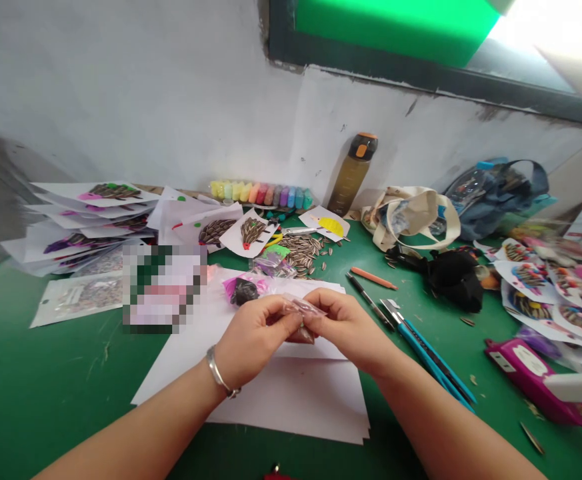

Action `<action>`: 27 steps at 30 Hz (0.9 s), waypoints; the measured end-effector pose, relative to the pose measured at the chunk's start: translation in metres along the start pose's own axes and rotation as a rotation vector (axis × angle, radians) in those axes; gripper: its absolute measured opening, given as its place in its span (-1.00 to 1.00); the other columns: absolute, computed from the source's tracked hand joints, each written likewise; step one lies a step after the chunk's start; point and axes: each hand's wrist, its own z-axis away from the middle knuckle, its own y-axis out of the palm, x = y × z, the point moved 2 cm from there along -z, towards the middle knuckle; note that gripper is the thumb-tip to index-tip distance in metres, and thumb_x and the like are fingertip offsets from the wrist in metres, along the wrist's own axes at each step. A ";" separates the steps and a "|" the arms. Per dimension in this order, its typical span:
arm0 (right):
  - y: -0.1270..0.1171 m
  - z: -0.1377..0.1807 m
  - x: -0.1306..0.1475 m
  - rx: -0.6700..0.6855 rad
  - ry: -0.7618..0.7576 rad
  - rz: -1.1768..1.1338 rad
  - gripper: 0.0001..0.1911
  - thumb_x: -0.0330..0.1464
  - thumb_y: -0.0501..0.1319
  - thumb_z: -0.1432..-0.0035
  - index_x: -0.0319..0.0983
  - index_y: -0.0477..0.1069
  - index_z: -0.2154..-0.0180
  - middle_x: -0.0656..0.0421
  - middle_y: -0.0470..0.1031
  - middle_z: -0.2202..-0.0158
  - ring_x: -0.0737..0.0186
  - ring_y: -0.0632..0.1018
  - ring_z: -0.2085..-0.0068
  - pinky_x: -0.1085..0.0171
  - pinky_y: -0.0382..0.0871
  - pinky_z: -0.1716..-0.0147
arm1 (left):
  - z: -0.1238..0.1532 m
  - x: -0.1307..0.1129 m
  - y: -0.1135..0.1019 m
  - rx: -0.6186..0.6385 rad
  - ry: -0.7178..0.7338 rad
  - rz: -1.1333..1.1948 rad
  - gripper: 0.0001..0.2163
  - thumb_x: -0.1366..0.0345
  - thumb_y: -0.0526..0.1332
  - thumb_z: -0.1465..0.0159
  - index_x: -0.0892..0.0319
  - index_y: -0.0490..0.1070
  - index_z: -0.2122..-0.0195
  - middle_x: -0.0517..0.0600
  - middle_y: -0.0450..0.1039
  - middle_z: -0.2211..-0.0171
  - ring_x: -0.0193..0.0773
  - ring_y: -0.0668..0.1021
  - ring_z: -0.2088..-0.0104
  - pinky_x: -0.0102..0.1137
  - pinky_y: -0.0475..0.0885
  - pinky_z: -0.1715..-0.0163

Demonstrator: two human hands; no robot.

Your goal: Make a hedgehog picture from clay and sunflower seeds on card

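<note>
My left hand [255, 337], with a silver bracelet at the wrist, and my right hand [353, 330] meet over a stack of white paper [291, 397]. Between them they pinch a small crinkled clear plastic packet [301, 308], one hand at each side. Its contents look brownish, but the fingers hide most of them. Just beyond my left hand lies a black lump [244, 291] on pink and purple wrapping. Striped sunflower seeds [303, 253] are heaped behind the hands. A black pen [369, 300] and an orange pencil [373, 278] rest to the right of my right hand.
Paper pictures made with seeds [105, 193] are piled at left, others [528, 277] at right. Coloured clay tubs [261, 193] and a bottle [353, 173] stand by the wall. Blue cutters [431, 353], a magenta device [535, 380] and a cloth bag [415, 213] occupy the right side.
</note>
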 end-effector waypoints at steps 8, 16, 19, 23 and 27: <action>-0.001 -0.001 0.001 0.001 0.001 -0.041 -0.83 -0.30 0.25 -0.13 -0.27 0.39 0.43 0.26 0.36 0.52 0.38 0.37 0.46 0.34 0.23 0.44 | 0.001 0.000 0.001 0.008 0.026 -0.020 -0.86 0.23 0.27 -0.21 0.22 0.49 0.34 -0.02 0.56 0.38 -0.21 0.62 0.32 -0.28 0.57 0.20; -0.003 0.004 0.005 0.002 -0.029 -0.038 -0.67 -0.29 0.35 -0.03 -0.19 0.37 0.15 0.19 0.42 0.24 0.33 0.43 0.33 0.30 0.33 0.34 | 0.000 -0.001 -0.006 -0.076 0.047 -0.140 -0.86 0.24 0.29 -0.17 0.21 0.49 0.36 -0.01 0.54 0.37 -0.20 0.59 0.30 -0.31 0.55 0.24; -0.008 0.006 0.007 -0.028 -0.059 0.000 -0.76 -0.23 0.30 -0.09 -0.20 0.39 0.22 0.21 0.41 0.31 0.33 0.41 0.34 0.31 0.31 0.35 | 0.001 -0.002 -0.005 -0.023 -0.006 -0.092 -0.84 0.21 0.28 -0.19 0.21 0.48 0.32 -0.02 0.54 0.38 -0.18 0.60 0.31 -0.26 0.55 0.20; -0.009 0.006 0.010 -0.051 -0.070 0.026 -0.80 -0.25 0.19 -0.21 -0.24 0.41 0.39 0.24 0.37 0.45 0.36 0.37 0.41 0.34 0.26 0.40 | 0.001 -0.004 -0.001 0.006 -0.050 -0.028 -0.81 0.20 0.31 -0.17 0.21 0.47 0.31 -0.06 0.51 0.40 -0.20 0.61 0.35 -0.22 0.58 0.23; -0.006 0.006 0.011 0.005 -0.067 0.032 -0.81 -0.28 0.21 -0.19 -0.25 0.44 0.40 0.23 0.40 0.46 0.36 0.39 0.40 0.34 0.26 0.37 | 0.002 -0.008 -0.001 -0.028 -0.084 0.014 -0.79 0.18 0.32 -0.15 0.22 0.46 0.32 -0.10 0.46 0.43 -0.26 0.58 0.44 -0.23 0.61 0.33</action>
